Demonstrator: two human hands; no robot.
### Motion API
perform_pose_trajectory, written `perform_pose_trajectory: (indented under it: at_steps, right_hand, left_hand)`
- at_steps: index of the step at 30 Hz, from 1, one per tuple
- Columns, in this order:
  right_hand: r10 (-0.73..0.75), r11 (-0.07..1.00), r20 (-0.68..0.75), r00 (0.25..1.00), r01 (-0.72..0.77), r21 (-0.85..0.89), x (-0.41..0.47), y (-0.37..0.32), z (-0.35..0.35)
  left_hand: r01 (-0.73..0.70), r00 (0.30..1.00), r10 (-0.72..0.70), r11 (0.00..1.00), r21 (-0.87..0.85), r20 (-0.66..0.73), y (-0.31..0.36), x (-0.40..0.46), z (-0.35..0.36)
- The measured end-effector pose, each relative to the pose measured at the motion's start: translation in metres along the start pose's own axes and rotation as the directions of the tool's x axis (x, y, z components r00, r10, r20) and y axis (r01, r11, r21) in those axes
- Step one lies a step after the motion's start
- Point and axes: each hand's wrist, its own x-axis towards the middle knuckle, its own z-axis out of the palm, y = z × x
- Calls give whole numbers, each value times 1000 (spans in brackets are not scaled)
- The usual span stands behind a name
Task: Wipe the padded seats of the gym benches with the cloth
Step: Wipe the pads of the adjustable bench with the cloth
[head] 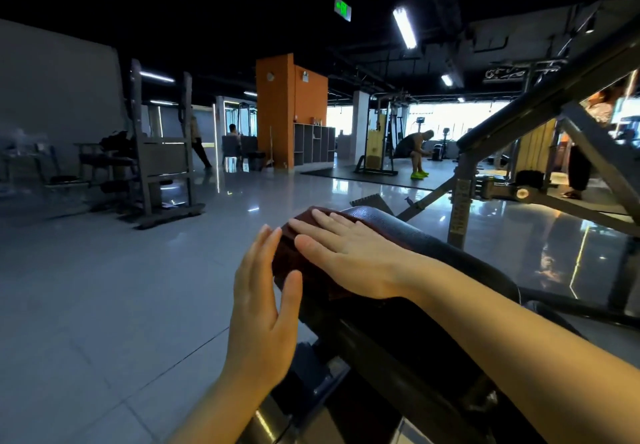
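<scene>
**Gym bench wipe: item list, head view**

- Padded seat (450, 270): black, glossy, runs from lower right up toward centre. Serves as worktop.
- Cloth (304, 263): dark red-brown, draped over far end of seat, hanging down left edge. Part hidden under right hand.
- Right hand (346, 256): flat, palm down on cloth on top of seat. Fingers straight, close together, pointing up-left. Grip wide; presses cloth, no curl round it.
- Left hand (263, 308): upright, palm facing right, just beside left edge of seat. Fingers straight, fingertips at hanging part of cloth; contact w/ cloth cannot be told for sure. Grip wide, holds nothing.
- Bench frame (460, 208): grey metal post w/ label strip, behind seat at right; slanted bars above.
- Floor (121, 287): grey tiles, shiny.
- Orange pillar (277, 114): mid bkgd, grey cubby shelves (315, 145) beside it.
- Weight rack (162, 152): left, well apart from seat.
- Seated person (415, 149): far bkgd, bright yellow-green shoes.
- Ceiling tube light (404, 28): lit, upper right.
</scene>
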Motion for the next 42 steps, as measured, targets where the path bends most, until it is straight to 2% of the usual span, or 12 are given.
perform_pose_trajectory:
  at_steps: [7, 13, 17, 23, 26, 31, 35, 37, 42]
  right_hand:
    - [183, 983, -28, 983, -184, -19, 37, 63, -16]
    - [390, 916, -3, 921, -388, 107, -3, 116, -16]
    - [344, 938, -16, 939, -343, 48, -31, 93, -11]
    - [78, 997, -19, 997, -79, -26, -75, 22, 4]
    - [38, 999, -18, 999, -38, 26, -102, 20, 5]
    - [116, 991, -70, 991, -111, 72, -91, 51, -3]
    - [339, 937, -123, 933, -323, 134, -90, 112, -7]
    - [390, 912, -151, 909, -357, 204, -100, 129, 0]
    - [409, 908, -186, 894, -377, 184, -120, 100, 11]
  left_hand:
    - [-161, 980, 129, 961, 224, 148, -8, -16, 28]
    - [-160, 975, 128, 972, 173, 180, -10, -17, 28]
    - [-126, 980, 104, 984, 124, 172, -9, -17, 28]
    - [-28, 985, 26, 1000, 7, 172, -4, -14, 19]
    - [16, 980, -13, 1000, -15, 201, 5, -10, 8]
    - [13, 951, -33, 998, 65, 308, 14, -4, -6]
    - [-56, 915, -31, 978, 203, 403, 14, -2, -13]
    - [-74, 911, -40, 963, 260, 410, 15, -2, -13]
    - [-21, 921, -87, 962, 272, 379, 23, 0, -11]
